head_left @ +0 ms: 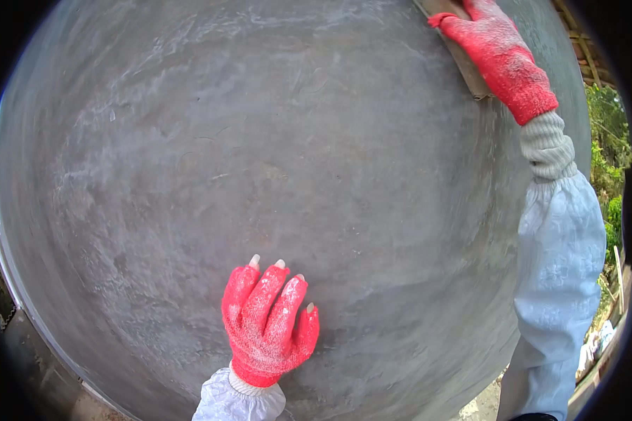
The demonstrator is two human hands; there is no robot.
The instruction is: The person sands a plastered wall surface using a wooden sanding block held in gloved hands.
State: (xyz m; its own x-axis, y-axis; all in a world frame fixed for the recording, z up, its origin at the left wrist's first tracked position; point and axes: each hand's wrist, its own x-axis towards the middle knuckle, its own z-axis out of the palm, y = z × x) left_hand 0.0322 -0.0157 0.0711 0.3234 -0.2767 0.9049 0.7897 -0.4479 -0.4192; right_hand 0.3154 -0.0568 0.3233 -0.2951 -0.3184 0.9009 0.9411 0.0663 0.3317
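A broad grey plastered wall [316, 175] fills most of the head view, with pale smears and faint scratches on its surface. Low in front of it, my left hand [268, 319] wears a dusty red glove with the fingertips bare. Its fingers are spread, holding nothing, and appear to rest on the plaster. At the upper right my right hand [502, 63], in a matching glove, is closed on a flat plastering float [470, 74] laid against the wall. The top of the float runs out of view, and part of its grip is hidden by the hand.
Past the wall's right side are green plants [607, 140], a tiled roof edge [588, 45] overhead and pale debris [597, 344] low down. A dark ledge [38, 351] lies at the lower left. My right sleeve [558, 274] spans the right side.
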